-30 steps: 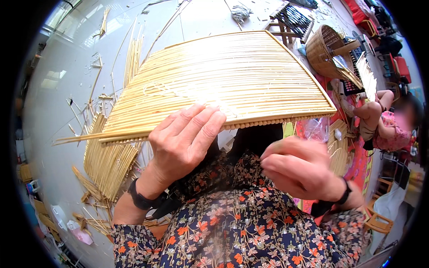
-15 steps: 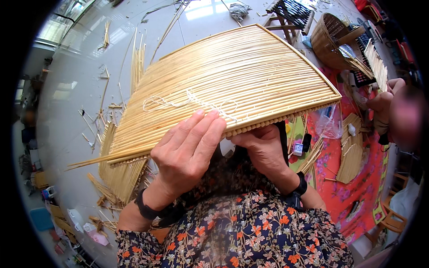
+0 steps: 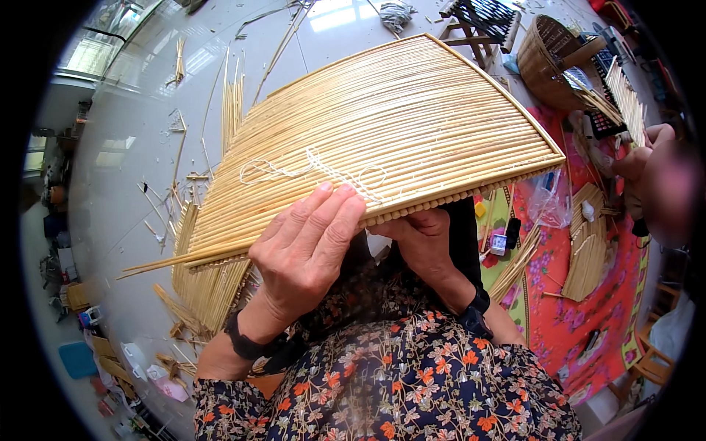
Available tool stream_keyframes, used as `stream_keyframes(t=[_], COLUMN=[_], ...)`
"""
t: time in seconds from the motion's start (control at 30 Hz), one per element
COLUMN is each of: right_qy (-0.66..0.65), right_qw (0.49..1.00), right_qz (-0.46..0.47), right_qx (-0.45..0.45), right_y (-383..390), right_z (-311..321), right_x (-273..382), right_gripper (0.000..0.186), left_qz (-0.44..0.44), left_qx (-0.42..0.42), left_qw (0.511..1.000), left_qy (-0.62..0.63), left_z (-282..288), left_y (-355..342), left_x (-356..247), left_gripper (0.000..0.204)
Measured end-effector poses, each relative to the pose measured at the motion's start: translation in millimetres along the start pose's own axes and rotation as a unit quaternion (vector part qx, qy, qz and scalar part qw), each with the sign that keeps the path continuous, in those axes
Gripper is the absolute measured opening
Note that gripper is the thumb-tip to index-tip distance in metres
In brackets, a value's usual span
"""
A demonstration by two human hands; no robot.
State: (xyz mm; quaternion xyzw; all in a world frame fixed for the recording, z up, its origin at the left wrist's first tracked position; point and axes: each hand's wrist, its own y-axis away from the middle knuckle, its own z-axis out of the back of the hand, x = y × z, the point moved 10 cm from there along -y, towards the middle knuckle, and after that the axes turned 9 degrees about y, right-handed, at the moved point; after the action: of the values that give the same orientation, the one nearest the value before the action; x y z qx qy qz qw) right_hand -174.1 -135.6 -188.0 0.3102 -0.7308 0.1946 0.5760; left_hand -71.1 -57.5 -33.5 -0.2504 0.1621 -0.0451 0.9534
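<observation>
A wide panel of pale reed stalks, laid side by side with a stitched rim, slants across the middle in front of my body. My left hand grips its near edge, long fingers pressed together on top and the thumb out of sight. Loose white thread lies in loops over the stalks just beyond those fingertips. Under the same edge, my right hand is curled close against the underside. The panel hides its fingertips and whatever they hold. Several stalk ends stick out past the left corner.
Another reed panel lies at the lower left. To the right, a red flowered cloth carries reed pieces and a plastic bag. A wicker basket stands at the far right, near another person's hand.
The panel and both hands shift slightly in the view. My right hand has drawn a little left along the underside; my left hand keeps its hold.
</observation>
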Motion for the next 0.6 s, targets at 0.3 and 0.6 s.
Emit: stream_keyframes(t=[0.3,0.6], right_qy=[-0.059,0.065], right_qw=[0.998,0.996], right_qz=[-0.023,0.057], right_qx=[0.008,-0.027], right_y=[-2,25], right_z=[-6,41], right_x=[4,8], right_gripper=[0.027,0.006], left_qz=[0.000,0.004], left_qx=[0.004,-0.023], left_qw=[1.000,1.000], left_qy=[-0.002,0.004], left_z=[1,10], left_y=[-1,-6], left_x=[-2,5], left_gripper=[0.029,0.031])
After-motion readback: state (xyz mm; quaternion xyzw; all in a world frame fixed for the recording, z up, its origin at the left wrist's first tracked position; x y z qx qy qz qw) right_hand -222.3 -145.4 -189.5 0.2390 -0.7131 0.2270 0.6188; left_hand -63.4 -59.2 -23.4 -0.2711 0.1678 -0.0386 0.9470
